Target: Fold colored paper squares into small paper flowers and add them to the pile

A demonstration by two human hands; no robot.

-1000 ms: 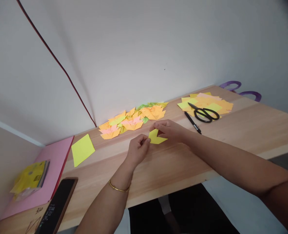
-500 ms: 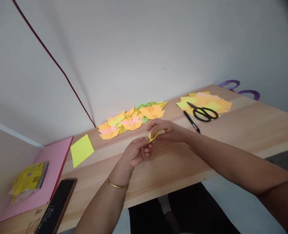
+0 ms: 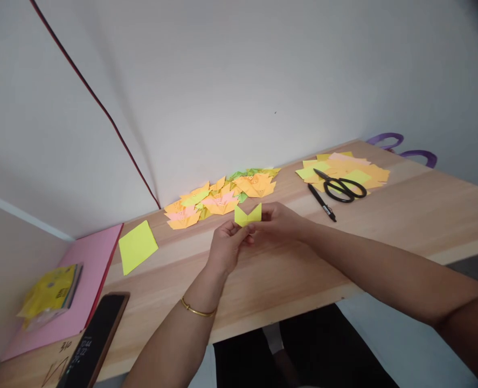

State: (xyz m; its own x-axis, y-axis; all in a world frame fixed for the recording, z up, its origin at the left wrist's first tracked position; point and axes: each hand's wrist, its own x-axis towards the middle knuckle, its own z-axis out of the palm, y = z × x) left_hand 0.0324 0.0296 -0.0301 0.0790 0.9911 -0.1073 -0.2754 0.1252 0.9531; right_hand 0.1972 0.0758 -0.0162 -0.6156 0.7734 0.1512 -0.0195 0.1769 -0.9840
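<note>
A small folded yellow paper with two pointed tips stands upright just above the wooden table, pinched from both sides. My left hand grips its lower left edge, and my right hand grips its lower right edge. A gold bangle circles my left wrist. Behind the paper, a heap of folded orange, pink and green paper shapes lies along the wall.
A flat yellow-green square sheet lies at the left beside a pink sheet carrying a yellow packet. A dark phone rests near the front edge. Black scissors, a black pen and loose coloured squares sit at the right.
The yellow paper lay flat on the table under my fingers; both hands have lifted it and turned it upright so its two points face up.
</note>
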